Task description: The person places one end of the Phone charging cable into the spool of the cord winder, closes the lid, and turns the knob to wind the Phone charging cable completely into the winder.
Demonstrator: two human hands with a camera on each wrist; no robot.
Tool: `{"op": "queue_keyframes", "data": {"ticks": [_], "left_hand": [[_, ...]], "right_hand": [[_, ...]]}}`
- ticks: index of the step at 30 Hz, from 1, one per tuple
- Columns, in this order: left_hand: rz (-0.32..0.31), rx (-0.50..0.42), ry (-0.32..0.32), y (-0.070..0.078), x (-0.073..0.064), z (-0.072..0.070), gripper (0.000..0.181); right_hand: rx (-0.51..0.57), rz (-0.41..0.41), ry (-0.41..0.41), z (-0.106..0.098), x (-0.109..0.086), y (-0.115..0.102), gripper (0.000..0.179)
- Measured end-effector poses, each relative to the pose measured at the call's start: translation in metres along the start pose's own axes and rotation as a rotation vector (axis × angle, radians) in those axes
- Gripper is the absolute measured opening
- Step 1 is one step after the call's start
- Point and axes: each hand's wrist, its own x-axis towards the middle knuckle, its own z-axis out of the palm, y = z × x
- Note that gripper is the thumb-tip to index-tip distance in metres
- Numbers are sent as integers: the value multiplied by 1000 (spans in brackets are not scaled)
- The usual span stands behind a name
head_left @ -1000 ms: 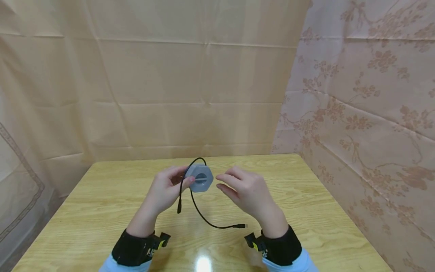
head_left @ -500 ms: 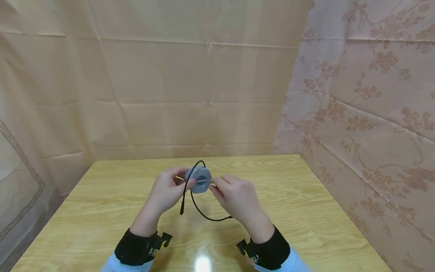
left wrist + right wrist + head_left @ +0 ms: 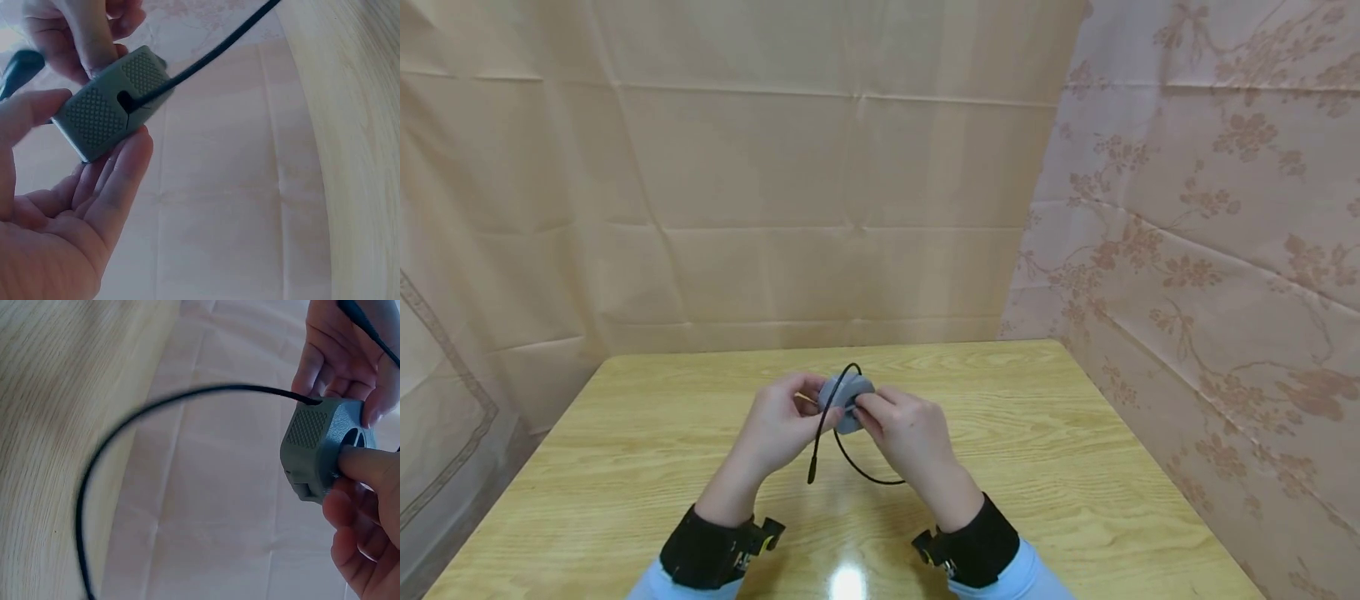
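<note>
A grey hexagonal cable winder (image 3: 859, 384) is held above the table, with textured sides and a bar across a round recess in its face. My left hand (image 3: 775, 427) grips it by the edges between thumb and fingers. At the face, the thumb and fingers of my right hand (image 3: 913, 433) pinch the bar in the recess. Black cable (image 3: 187, 394) comes out of slots in opposite sides of the winder (image 3: 304, 430). One plug end (image 3: 812, 471) hangs beside my left thumb; the other length curves below and passes behind my right hand. In the left wrist view, the slotted side of the winder (image 3: 94, 119) faces the camera.
The light wooden table (image 3: 1060, 500) lies under both hands. Beyond its far edge hangs a beige cloth (image 3: 737, 208), and a flowered cloth (image 3: 1195, 250) runs along the right side.
My right hand has moved left from beside the winder to its face and now pinches the bar. The winder has turned and shifted slightly right and down with my left hand.
</note>
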Motion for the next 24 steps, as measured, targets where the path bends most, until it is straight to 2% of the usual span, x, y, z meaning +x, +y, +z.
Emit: {"op": "queue_keyframes", "data": {"ticks": [4,9,14,18,20,24], "left_hand": [[-28,-41,-28,-2,2,0,34],[-28,-62,-72,-5,3,-1,34],[39,-87,-80,-4,3,2,32],[108,-95,-72,-4,2,5,30],[124,-98,-63,-5,2,6,30],[146,-107,-47,-5,2,7,31]], "right_hand": [[9,-11,13,0,0,1,11],[42,6,24,-1,0,2,14],[96,86,15,-2,0,-1,15],[190,214,-31,-4,2,-4,25],[301,309,-61,-5,3,-6,30],[588,553,-115,-7,5,-9,33]]}}
